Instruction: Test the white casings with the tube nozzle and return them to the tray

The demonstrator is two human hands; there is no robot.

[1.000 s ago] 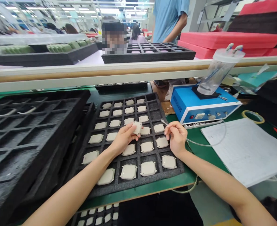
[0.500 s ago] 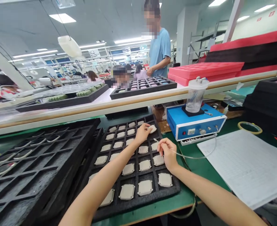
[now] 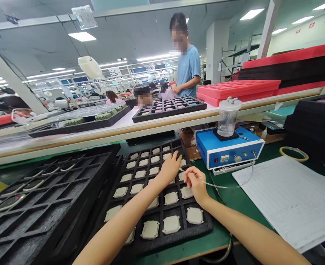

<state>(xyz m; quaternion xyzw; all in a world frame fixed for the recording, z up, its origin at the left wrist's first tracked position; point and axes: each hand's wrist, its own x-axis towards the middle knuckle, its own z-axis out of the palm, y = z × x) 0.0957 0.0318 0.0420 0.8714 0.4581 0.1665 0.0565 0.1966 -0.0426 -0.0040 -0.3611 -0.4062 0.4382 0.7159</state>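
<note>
My right hand [image 3: 197, 182] pinches a thin pen-like tool [image 3: 181, 169] with a clear tube running from it to a blue box [image 3: 235, 156]. Its pale tip points left, close to my left hand [image 3: 170, 167]. That left hand reaches over the far right part of a black foam tray [image 3: 140, 244], fingers apart, beside a pale square piece [image 3: 183, 162] in a cell. Nothing shows in its fingers, though the palm is hidden. Similar pale pieces, such as the front one [image 3: 171, 224], lie in the tray's cells.
At left, another black tray [image 3: 54, 206] holds several dark-faced rounded parts. A clear jar [image 3: 228, 117] stands on the blue box. Paper sheets [image 3: 292, 195] and a tape roll [image 3: 294, 153] lie at right. A shelf [image 3: 102, 141] crosses behind, with a person [image 3: 188, 70] beyond it.
My left hand has let go of the pale piece it held by its edge and its fingers have spread. The right hand stays almost in place with the tool. The view has tilted up slightly.
</note>
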